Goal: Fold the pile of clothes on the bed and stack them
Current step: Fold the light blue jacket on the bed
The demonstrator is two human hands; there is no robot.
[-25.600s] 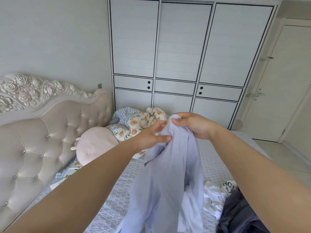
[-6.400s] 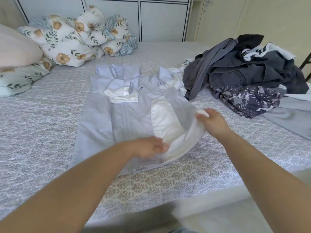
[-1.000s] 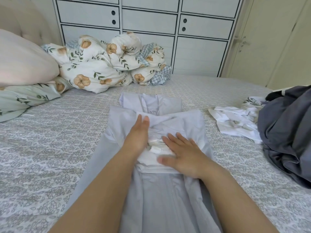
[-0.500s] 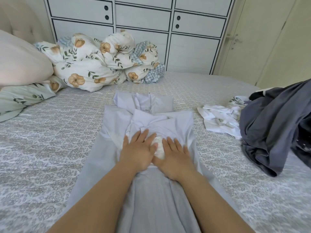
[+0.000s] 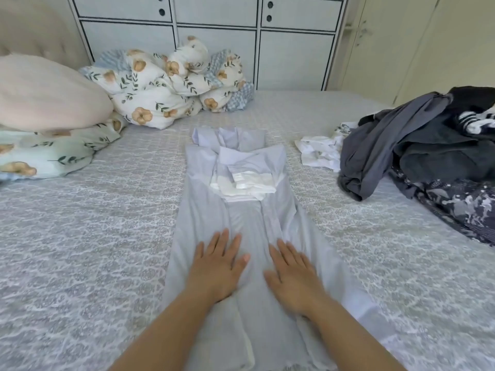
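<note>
A pale lilac garment (image 5: 249,226) lies lengthwise on the bed (image 5: 88,236), collar toward the wardrobe, both sleeves folded in over the chest with white cuffs (image 5: 245,183) on top. My left hand (image 5: 218,266) and my right hand (image 5: 292,271) press flat on its lower half, side by side, fingers straight. A pile of dark clothes (image 5: 426,148) sits at the right. A crumpled white piece (image 5: 318,153) lies beside the pile.
A rolled floral duvet (image 5: 166,84) and a pink cushion (image 5: 45,95) on floral pillows occupy the head end at the left. A white wardrobe (image 5: 214,36) stands behind the bed, a door at the far right. The near bed edge is below my forearms.
Both hands have slid down from the folded cuffs at the chest to the lower half of the garment, still flat. The cuffs are now uncovered.
</note>
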